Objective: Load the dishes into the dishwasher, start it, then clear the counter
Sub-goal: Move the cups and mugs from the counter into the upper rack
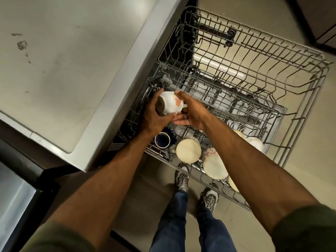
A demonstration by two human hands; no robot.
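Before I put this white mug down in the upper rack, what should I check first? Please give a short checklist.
1. Grip on white mug: ok, left hand and right hand both hold it.
2. Mug mouth downward: not ok, it lies sideways.
3. Free tines in upper rack: ok, empty beyond the hands.
4. Rack pulled out: ok.
5. Clearance from blue mug under the left wrist: cannot tell.

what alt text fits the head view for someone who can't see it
A person's left hand and right hand hold a white mug over a pulled-out dishwasher rack beside a counter. A blue mug and cream bowls sit at the rack's near end.
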